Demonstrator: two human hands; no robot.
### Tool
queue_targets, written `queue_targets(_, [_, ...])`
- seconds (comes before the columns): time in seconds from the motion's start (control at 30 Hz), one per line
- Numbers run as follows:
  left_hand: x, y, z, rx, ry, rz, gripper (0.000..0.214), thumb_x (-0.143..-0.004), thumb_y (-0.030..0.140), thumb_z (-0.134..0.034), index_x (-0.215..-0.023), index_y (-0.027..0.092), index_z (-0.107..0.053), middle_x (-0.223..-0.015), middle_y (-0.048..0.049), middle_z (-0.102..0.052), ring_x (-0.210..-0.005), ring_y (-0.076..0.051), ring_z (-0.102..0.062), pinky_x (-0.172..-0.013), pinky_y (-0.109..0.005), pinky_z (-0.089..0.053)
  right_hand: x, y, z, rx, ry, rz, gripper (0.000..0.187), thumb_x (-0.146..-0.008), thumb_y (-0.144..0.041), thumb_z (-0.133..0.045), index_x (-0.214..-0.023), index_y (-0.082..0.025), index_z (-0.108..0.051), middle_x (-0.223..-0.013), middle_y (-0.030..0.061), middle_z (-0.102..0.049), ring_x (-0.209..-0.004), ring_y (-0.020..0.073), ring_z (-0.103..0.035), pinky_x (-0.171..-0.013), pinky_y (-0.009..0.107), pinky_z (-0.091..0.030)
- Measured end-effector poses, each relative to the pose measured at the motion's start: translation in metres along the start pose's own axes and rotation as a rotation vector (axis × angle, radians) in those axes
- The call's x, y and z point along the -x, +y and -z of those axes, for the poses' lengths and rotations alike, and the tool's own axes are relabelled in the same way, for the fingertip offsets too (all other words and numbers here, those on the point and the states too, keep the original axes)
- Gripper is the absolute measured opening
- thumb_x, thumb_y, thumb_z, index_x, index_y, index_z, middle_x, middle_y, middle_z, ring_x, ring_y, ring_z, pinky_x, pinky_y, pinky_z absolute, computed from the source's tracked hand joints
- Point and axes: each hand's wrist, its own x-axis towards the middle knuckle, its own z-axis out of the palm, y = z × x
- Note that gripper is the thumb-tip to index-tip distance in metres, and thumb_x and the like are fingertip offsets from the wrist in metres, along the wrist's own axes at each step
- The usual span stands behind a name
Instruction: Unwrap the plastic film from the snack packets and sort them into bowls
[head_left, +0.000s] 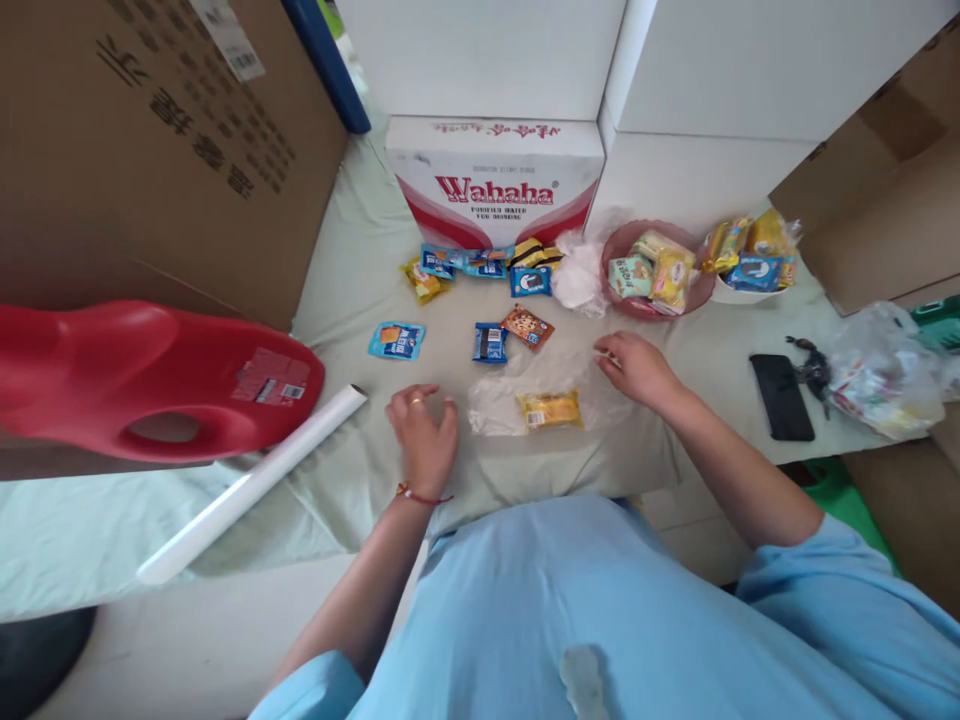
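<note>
My left hand [424, 438] hovers or rests at the left of a clear plastic bag [491, 402], its fingers loosely bent and thumb apart, holding nothing. At the bag's right edge is my right hand [639, 370], with fingers and thumb apart; whether its fingertips touch the plastic I cannot tell. A yellow snack packet [550, 409] lies on or in the flat bag between both hands. Just beyond it are a dark blue packet [490, 343] and a brown packet [528, 327]. One light blue packet [396, 341] lies alone above my left hand.
Several packets [480, 262] line the Wahaha box [495, 185], beside crumpled plastic [581, 275]. A pink bowl [611, 295] and a white bowl [742, 293] hold snacks. A phone [781, 398] lies right; a white roll [255, 490] and a red jug [217, 330] lie left.
</note>
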Motion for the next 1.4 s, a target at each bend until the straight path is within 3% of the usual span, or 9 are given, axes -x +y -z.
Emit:
queue_targets(0.13, [0.017, 0.018, 0.027, -0.019, 0.180, -0.214, 0.019, -0.092, 0.017, -0.054, -0.100, 0.020, -0.071, -0.101, -0.0106, -0.067, -0.102, -0.027, -0.062, -0.098, -0.046, -0.046, -0.032, -0.034, -0.003, 0.037, -0.041, 0.147, 0.036, -0.103, -0.027, -0.056, -0.134, -0.015, -0.069, -0.127, 0.0158, -0.072, -0.119, 0.0291, -0.065, -0.102, 0.038, -0.049])
queue_targets(0.23, [0.032, 0.045, 0.027, 0.055, -0.111, -0.583, 0.031, -0.094, 0.012, -0.052, -0.112, 0.025, -0.074, -0.107, -0.0076, -0.075, -0.095, -0.022, -0.065, -0.087, -0.039, -0.047, -0.051, -0.057, -0.017, 0.118, -0.150, 0.101, 0.054, -0.098, -0.034, -0.068, -0.148, -0.013, -0.060, -0.133, 0.0203, -0.070, -0.123, 0.0346, -0.062, -0.103, 0.044, -0.049])
queue_targets(0.33, [0.037, 0.072, 0.004, -0.023, -0.412, -0.689, 0.047, -0.097, 0.012, -0.049, -0.137, 0.027, -0.067, -0.137, -0.0078, -0.073, -0.103, -0.023, -0.066, -0.085, -0.039, -0.048, -0.064, -0.069, -0.027, 0.171, -0.225, -0.014, 0.058, -0.091, -0.036, -0.077, -0.142, -0.010, -0.064, -0.125, 0.0241, -0.073, -0.122, 0.0389, -0.063, -0.098, 0.044, -0.049])
queue_targets(0.5, [0.033, 0.087, -0.032, -0.145, -0.648, -0.615, 0.047, -0.101, 0.012, -0.047, -0.141, 0.026, -0.067, -0.145, -0.0065, -0.070, -0.109, -0.024, -0.068, -0.088, -0.040, -0.053, -0.058, -0.068, -0.016, 0.090, -0.293, 0.025, 0.024, -0.098, -0.024, -0.066, -0.116, -0.017, -0.079, -0.106, 0.0110, -0.079, -0.099, 0.0250, -0.071, -0.084, 0.031, -0.048])
queue_targets(0.77, [0.036, 0.056, -0.033, 0.206, -0.681, -0.484, 0.038, -0.093, 0.008, -0.047, -0.107, 0.021, -0.079, -0.107, -0.0100, -0.081, -0.100, -0.023, -0.075, -0.091, -0.037, -0.059, 0.027, -0.058, -0.036, -0.050, -0.275, 0.475, 0.041, -0.105, -0.020, -0.051, -0.140, -0.025, -0.072, -0.092, 0.0075, -0.070, -0.085, 0.0202, -0.058, -0.074, 0.029, -0.040])
queue_targets(0.93, [0.033, 0.019, -0.015, 0.610, -0.353, -0.043, 0.027, -0.092, 0.017, -0.050, -0.092, 0.023, -0.076, -0.104, -0.0049, -0.080, -0.098, -0.020, -0.074, -0.091, -0.035, -0.059, 0.047, -0.060, -0.053, 0.003, -0.258, 0.443, 0.045, -0.109, -0.017, -0.043, -0.142, -0.029, -0.070, -0.095, 0.0079, -0.065, -0.090, 0.0225, -0.052, -0.082, 0.033, -0.039])
queue_targets(1.07, [0.002, 0.014, -0.019, 0.463, -0.114, 0.292, 0.028, -0.099, 0.034, -0.047, -0.101, 0.021, -0.071, -0.101, -0.0067, -0.075, -0.096, -0.022, -0.070, -0.094, -0.039, -0.057, 0.052, -0.073, -0.052, 0.086, -0.282, 0.405, 0.044, -0.108, -0.015, -0.046, -0.140, -0.030, -0.072, -0.097, 0.0091, -0.063, -0.095, 0.0243, -0.051, -0.083, 0.034, -0.039])
queue_targets(1.27, [-0.009, 0.034, -0.025, 0.063, -0.470, -0.148, 0.029, -0.084, 0.042, -0.075, -0.101, 0.019, -0.076, -0.145, -0.0182, -0.062, -0.143, -0.040, -0.048, -0.119, -0.060, -0.040, 0.062, -0.077, -0.047, -0.016, -0.224, 0.381, 0.041, -0.106, -0.017, -0.053, -0.137, -0.032, -0.074, -0.105, 0.0096, -0.064, -0.099, 0.0257, -0.052, -0.088, 0.037, -0.043])
queue_targets(1.4, [0.006, 0.036, -0.006, 0.111, -0.594, -0.154, 0.010, -0.083, 0.024, -0.068, -0.091, 0.019, -0.073, -0.111, -0.0118, -0.074, -0.107, -0.028, -0.068, -0.098, -0.045, -0.056, 0.068, -0.067, -0.045, -0.191, -0.204, 0.416, 0.041, -0.100, -0.020, -0.063, -0.138, -0.032, -0.072, -0.120, 0.0097, -0.066, -0.109, 0.0266, -0.054, -0.097, 0.042, -0.048])
